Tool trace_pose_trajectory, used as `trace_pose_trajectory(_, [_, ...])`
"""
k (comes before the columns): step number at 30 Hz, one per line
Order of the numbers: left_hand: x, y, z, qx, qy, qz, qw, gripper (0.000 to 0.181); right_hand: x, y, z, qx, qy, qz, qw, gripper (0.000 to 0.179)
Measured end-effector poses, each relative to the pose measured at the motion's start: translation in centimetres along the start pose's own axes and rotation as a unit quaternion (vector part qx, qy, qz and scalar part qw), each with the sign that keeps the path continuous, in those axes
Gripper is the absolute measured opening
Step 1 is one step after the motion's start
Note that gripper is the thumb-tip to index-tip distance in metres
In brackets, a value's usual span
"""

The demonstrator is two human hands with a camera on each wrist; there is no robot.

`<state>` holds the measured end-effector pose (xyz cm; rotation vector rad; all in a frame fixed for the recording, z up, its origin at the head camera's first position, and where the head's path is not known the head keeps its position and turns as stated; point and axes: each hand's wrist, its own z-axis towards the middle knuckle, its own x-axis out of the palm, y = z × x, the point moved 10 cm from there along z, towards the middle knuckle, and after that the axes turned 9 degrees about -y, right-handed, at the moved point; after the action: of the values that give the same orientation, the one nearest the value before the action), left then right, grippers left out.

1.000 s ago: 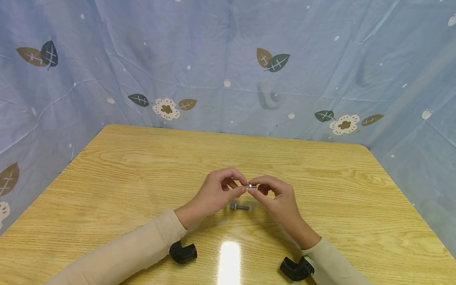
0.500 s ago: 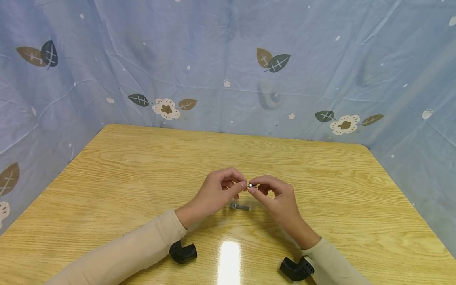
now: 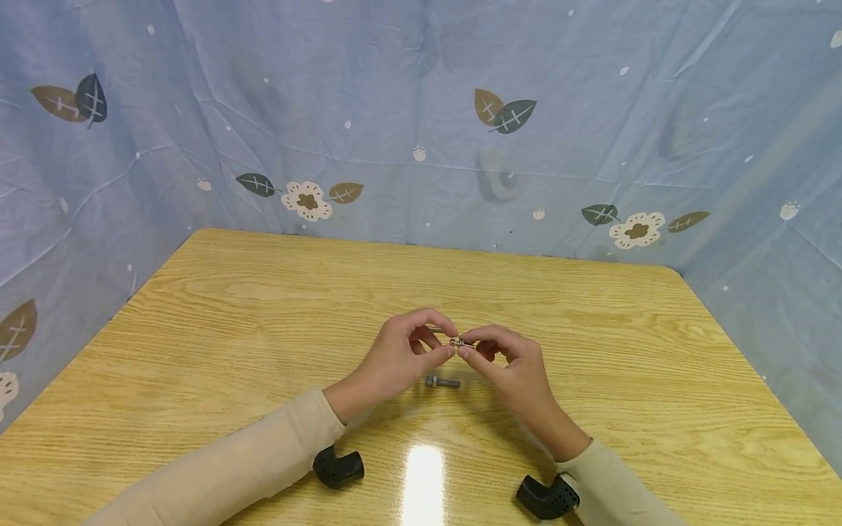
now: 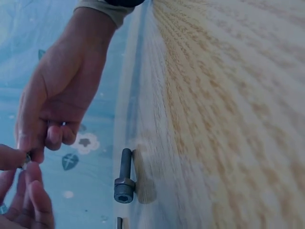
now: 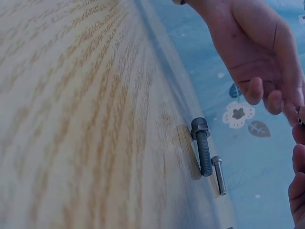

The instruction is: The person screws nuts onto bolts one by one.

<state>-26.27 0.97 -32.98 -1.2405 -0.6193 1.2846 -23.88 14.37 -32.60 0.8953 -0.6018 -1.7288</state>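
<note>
In the head view, a small silver bolt (image 3: pixel 465 344) with a nut on it is held level above the table. The thumb and index finger of my right hand (image 3: pixel 520 361) pinch it by the shank side. My left hand (image 3: pixel 397 354) has its thumb and index fingertips at the bolt's left end. In the left wrist view, fingers largely cover this bolt (image 4: pixel 26 161). Below the hands lies a larger dark grey socket-head bolt (image 3: pixel 444 382) with a nut up by its head. Behind the left fingers shows part of another thin silver bolt (image 3: pixel 435 329).
Wood-grain table (image 3: pixel 263 292) under both hands, with a blue patterned curtain (image 3: pixel 395 109) hanging around its far and side edges. The thin silver bolt (image 5: pixel 219 175) lies beyond the dark one in the right wrist view. Black devices (image 3: pixel 338 467) sit at both cuffs.
My left thumb and index finger closed further over the bolt's end half a second ago, then drew back to show it again. The right hand stays almost still; the dark bolt has not moved.
</note>
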Motion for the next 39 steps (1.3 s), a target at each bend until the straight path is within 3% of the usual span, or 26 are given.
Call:
trace_pose_trajectory(9, [0.41,0.64,0.05,-0.029,0.017,-0.025,0.9991,0.008,-0.02,0.32,0.04,-0.005,-0.002,0.002,1.0,0.016])
trace_pose_trajectory(18, [0.07,0.18,0.02,-0.016,0.002,-0.013,0.9998,0.013,-0.07,0.47,0.02,-0.008,-0.007,0.008,0.9999,0.017])
trace_pose_trajectory(31, [0.48,0.63,0.06,-0.033,0.02,-0.037,0.9986,0.01,0.01,0.42,0.06,-0.002,-0.002,-0.001,1.0,0.015])
trace_pose_trajectory(39, [0.41,0.43,-0.02,-0.019,0.017,-0.024,0.9994,0.01,-0.06,0.46,-0.01,-0.006,-0.004,0.003,1.0,0.016])
